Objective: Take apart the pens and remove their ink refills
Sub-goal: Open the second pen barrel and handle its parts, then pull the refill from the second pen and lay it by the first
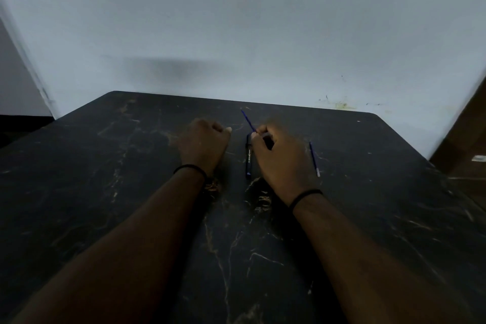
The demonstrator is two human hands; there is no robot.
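On the black marble-patterned table (105,192), the left hand (203,143) rests curled into a loose fist; whether it holds anything cannot be told. One dark blue pen barrel (248,158) lies between the hands. The right hand (278,158) pinches one thin blue ink refill (248,120) pointing away, and a second thin blue refill (314,159) lies just right of it.

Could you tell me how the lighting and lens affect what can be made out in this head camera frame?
Head view: dim, flat light leaves the dark marbled table and the pen barrel low in contrast; a soft shadow falls on the wall; the wide lens bows the wall edge at left; the thin blue refill in the right hand and the loose refill stay discernible; the left hand looks slightly soft.
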